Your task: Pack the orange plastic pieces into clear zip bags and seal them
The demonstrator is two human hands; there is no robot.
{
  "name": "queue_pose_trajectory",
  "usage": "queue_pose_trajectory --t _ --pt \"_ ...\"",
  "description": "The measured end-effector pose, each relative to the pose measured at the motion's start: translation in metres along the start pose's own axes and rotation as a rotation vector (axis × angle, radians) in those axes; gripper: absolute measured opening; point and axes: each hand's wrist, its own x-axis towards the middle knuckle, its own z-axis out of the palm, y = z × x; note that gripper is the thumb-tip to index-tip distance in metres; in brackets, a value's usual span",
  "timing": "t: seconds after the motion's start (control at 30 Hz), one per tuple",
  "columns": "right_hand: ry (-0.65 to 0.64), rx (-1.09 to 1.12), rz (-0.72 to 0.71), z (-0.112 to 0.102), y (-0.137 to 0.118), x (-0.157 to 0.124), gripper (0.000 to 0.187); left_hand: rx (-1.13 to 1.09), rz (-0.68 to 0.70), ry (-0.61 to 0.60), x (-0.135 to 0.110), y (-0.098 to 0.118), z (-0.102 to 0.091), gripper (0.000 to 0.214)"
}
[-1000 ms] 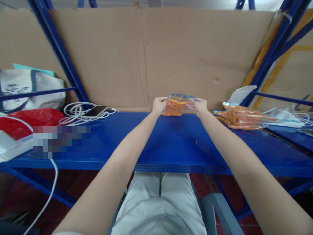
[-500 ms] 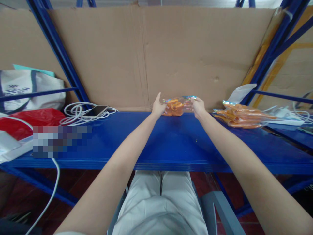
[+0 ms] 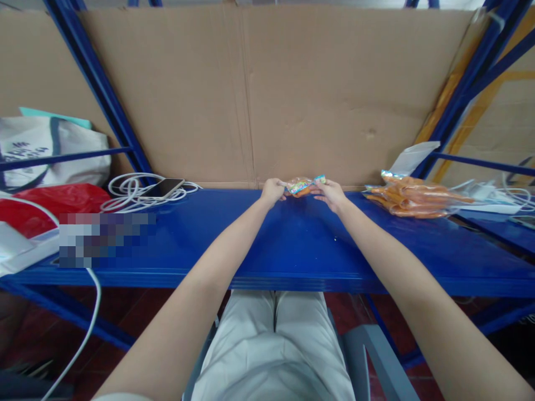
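Note:
Near the back of the blue table, a small clear plastic packet with orange contents and a colourful printed label is stretched between my hands. What the orange contents are, I cannot make out. My left hand is closed on the packet's left end. With thumb and fingers, my right hand pinches its right end by the printed label; the lower fingers are partly spread. To the right lies a heap of similar orange packets, apart from both hands.
Behind the blue tabletop stands a cardboard panel. Coiled white cable, a phone, a red bag and a canvas bag lie at left. Blue uprights frame both sides.
The packet has tipped, so its printed label now faces me across the front. My left hand's raised thumb has come down and closed on it; my right hand has shifted slightly left and lower.

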Motion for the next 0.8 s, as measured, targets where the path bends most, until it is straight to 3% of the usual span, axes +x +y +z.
queue_pose_trajectory --t 0.1,0.2,0.33,0.5,0.67,0.73,0.8 --pt "0.131 0.055 -0.084 0.005 -0.001 0.006 0.007 -0.143 0.049 0.028 0.006 -0.002 0.008 0.016" --pt "0.165 0.058 -0.143 0.005 -0.001 0.013 0.003 -0.157 0.113 0.022 0.010 -0.003 0.010 0.013" --pt "0.097 0.017 -0.178 -0.002 0.002 0.015 0.007 -0.192 0.093 -0.062 0.005 -0.005 0.001 0.011" --pt "0.003 0.052 -0.188 -0.008 0.008 0.010 0.012 -0.078 -0.046 -0.233 -0.009 -0.005 -0.011 0.051" --pt "-0.020 0.024 -0.139 -0.005 0.014 0.002 0.058 0.056 -0.094 -0.262 -0.013 -0.005 -0.008 0.038" --pt "-0.031 -0.036 -0.098 -0.005 0.015 -0.001 0.057 0.036 -0.071 -0.240 -0.013 -0.005 -0.006 0.033" --pt "-0.024 -0.074 -0.080 -0.004 0.016 -0.002 0.041 -0.002 -0.049 -0.215 -0.012 -0.006 -0.003 0.029"
